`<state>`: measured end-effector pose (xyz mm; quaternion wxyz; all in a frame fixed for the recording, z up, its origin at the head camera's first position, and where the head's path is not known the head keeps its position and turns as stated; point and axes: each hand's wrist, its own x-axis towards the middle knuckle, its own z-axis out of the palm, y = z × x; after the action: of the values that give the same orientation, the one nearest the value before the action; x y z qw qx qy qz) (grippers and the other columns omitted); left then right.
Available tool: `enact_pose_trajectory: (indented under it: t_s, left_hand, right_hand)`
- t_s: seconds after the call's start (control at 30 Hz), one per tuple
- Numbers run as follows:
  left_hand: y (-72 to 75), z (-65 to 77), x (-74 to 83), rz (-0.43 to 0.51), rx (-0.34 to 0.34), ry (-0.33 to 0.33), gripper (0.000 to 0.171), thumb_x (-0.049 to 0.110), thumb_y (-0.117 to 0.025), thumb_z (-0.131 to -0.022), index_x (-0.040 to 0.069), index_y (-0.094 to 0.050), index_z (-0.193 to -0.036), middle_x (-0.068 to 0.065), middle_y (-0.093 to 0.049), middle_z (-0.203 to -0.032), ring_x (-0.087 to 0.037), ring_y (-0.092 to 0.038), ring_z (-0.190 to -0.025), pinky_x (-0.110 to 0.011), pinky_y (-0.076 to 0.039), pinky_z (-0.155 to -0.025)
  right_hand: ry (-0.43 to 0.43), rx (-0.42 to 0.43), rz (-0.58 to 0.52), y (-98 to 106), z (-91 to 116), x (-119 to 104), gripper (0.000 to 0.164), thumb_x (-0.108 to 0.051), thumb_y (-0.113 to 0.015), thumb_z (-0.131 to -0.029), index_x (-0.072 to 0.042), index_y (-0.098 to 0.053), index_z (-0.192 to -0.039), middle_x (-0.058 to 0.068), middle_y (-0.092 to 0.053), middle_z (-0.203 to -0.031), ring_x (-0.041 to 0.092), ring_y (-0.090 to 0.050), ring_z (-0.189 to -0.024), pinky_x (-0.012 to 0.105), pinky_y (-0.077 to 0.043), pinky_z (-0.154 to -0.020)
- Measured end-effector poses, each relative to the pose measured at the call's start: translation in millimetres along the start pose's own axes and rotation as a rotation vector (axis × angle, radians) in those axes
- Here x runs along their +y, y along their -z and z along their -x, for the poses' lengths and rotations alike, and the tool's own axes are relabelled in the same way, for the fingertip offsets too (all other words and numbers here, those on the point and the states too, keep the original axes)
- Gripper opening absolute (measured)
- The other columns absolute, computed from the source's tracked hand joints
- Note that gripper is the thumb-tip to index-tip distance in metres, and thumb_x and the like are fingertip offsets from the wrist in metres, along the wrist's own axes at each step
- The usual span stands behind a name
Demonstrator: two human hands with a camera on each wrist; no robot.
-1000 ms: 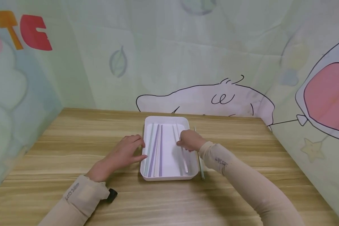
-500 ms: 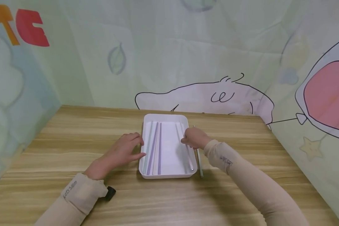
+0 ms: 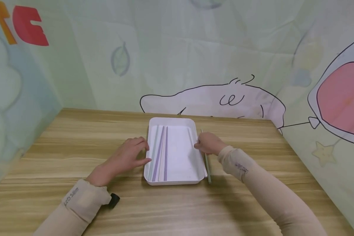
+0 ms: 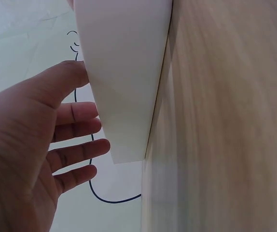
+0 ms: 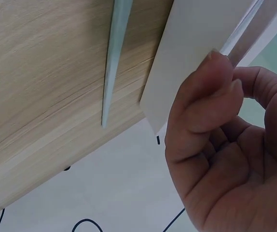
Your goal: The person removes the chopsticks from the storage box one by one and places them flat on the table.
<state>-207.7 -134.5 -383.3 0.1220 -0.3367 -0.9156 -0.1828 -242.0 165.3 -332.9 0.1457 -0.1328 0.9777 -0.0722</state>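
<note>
A white tray (image 3: 180, 182) lies on the table with several thin pastel chopsticks along its left half, among them a teal chopstick (image 3: 153, 152) and a purple chopstick (image 3: 166, 154). My right hand (image 3: 210, 143) pinches a pale pink chopstick (image 5: 258, 30) between thumb and fingertips, over the tray's right rim. Just outside that rim, a green chopstick (image 3: 207, 168) rests on the wood, partly hidden by the hand. At the left side of the tray, my left hand (image 3: 124, 156) has relaxed, spread fingers, with the fingertips right at the white side wall (image 4: 124, 82).
A wood-grain table (image 3: 135, 209) carries everything and ends at a printed cloth backdrop (image 3: 165, 65) behind and on both sides. A black band (image 3: 114, 200) shows at the left wrist.
My right hand has moved right, carrying the pale pink chopstick from inside the tray to its right rim, close to the green one. The left hand stays at the tray's left side.
</note>
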Motion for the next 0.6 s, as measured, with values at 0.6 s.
enact_pose_trajectory:
  t_s: [0.6]
  left_hand:
    - [0.9, -0.4, 0.8, -0.002, -0.005, 0.008, 0.032, 0.029, -0.079, -0.078, 0.006, -0.064, -0.094, -0.006, -0.064, -0.1, -0.022, -0.061, -0.093, -0.043, -0.048, -0.088]
  right_hand:
    - [0.035, 0.021, 0.041, -4.0, 8.4, 19.2, 0.043, -0.021, -0.054, -0.092, -0.015, -0.046, -0.051, -0.006, -0.041, -0.04, 0.009, -0.041, -0.041, 0.023, -0.041, -0.058]
